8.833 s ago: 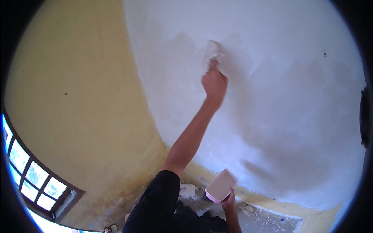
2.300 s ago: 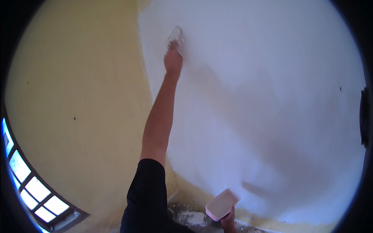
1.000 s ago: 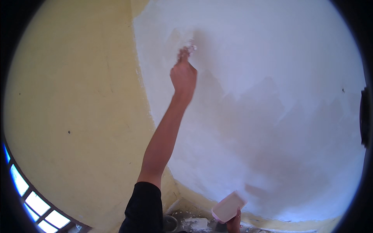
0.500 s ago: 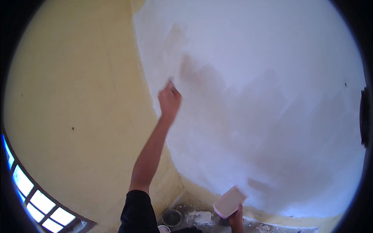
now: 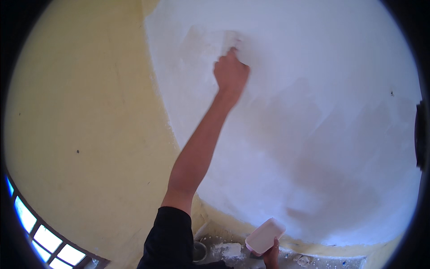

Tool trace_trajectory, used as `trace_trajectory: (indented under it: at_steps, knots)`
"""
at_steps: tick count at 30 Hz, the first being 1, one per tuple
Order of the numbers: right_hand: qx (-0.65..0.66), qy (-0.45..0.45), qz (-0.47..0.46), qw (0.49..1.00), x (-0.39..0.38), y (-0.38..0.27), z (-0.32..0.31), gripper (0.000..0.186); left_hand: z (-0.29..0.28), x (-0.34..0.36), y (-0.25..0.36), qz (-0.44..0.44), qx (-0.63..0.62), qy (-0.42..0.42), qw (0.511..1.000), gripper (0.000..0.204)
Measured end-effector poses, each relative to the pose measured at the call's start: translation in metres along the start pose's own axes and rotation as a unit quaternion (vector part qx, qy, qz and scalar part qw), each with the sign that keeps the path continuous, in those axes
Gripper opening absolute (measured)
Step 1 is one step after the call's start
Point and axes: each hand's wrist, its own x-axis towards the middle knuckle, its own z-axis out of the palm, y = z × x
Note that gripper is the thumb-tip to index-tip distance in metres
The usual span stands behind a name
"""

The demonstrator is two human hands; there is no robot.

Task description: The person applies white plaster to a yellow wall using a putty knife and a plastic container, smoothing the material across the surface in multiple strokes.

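My left hand (image 5: 231, 76) is raised against the white-coated wall (image 5: 313, 58), its fingers closed on a pale, blurred tool (image 5: 230, 39), likely a brush or spreader, whose outline is unclear against the white surface. Low at the right, my right hand (image 5: 271, 253) grips a pink rectangular container (image 5: 264, 235) holding pale paint or paste. A yellow wall (image 5: 76, 98) meets the white one along a rough edge just left of my raised arm.
A window with dark bars (image 5: 47, 237) sits at the lower left. Below me, the spattered floor (image 5: 291, 262) holds a round dark bucket (image 5: 198, 251), a white-smeared flat piece (image 5: 230, 249) and some crumpled bits (image 5: 303, 260). A dark object (image 5: 420, 134) shows at the far right rim.
In the last half second my left hand has swept up and to the right across the white wall. The container stays low in my right hand, shifted only slightly.
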Motion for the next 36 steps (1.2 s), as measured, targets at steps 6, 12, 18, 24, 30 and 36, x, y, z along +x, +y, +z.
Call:
trace_trajectory:
  at_steps: [6,12,18,24,30,36]
  knots:
    - [-0.001,-0.023,0.009,1.000,0.006,0.038,0.007,0.051,-0.051,-0.074,-0.029,0.030,-0.117,-0.055,0.991,0.037]
    - [0.047,-0.023,0.063,0.997,0.025,0.105,-0.002,0.048,-0.007,-0.067,-0.167,-0.040,0.058,-0.073,0.995,0.058]
    - [0.004,-0.054,0.010,0.998,0.035,0.143,0.018,0.048,0.008,-0.206,-0.202,0.129,0.027,-0.095,0.987,0.063]
    - [0.038,-0.034,0.035,0.998,0.044,0.173,0.032,0.046,-0.045,-0.221,-0.261,-0.015,-0.101,0.021,0.995,0.029]
    - [0.032,-0.027,0.076,0.996,0.034,0.119,-0.007,0.044,-0.027,-0.094,-0.265,-0.199,-0.003,0.046,0.979,0.012]
    - [-0.132,-0.086,0.004,0.987,0.037,0.098,-0.022,0.043,0.017,-0.103,-0.087,-0.073,0.013,-0.026,0.997,0.034]
